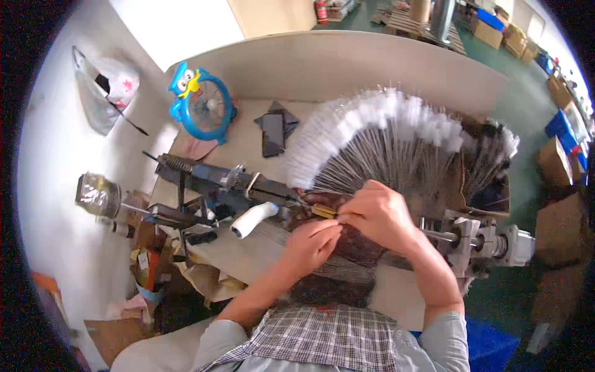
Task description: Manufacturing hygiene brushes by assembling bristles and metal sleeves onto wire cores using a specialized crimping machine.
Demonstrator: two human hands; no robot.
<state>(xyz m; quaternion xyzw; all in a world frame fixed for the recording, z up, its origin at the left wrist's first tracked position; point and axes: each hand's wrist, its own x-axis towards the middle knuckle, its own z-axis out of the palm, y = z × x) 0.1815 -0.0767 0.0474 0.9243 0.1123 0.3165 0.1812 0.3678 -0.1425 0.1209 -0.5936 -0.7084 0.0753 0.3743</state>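
The brass piece is located at the centre of the bench, above the dark red pad and directly at the fingertips of both hands. The right hand is nearly closed, with thumb and index finger pinched at the right end of the brass piece. The left hand is positioned just below, fingers bent and fingertips near those of the right hand; whether it grips anything cannot be told. A wide fan of thin rods with white ends spreads out beyond the hands. To the left of the brass piece, a dark metal machine extends across the bench, with a curved white tube just beside it. A motor unit with a horizontal shaft is mounted to the right of the right forearm. A phone lies toward the rear panel; a blue fan with a bird figure stands to its left. A plastic bag hangs on the left wall. Cardboard boxes line the far right.
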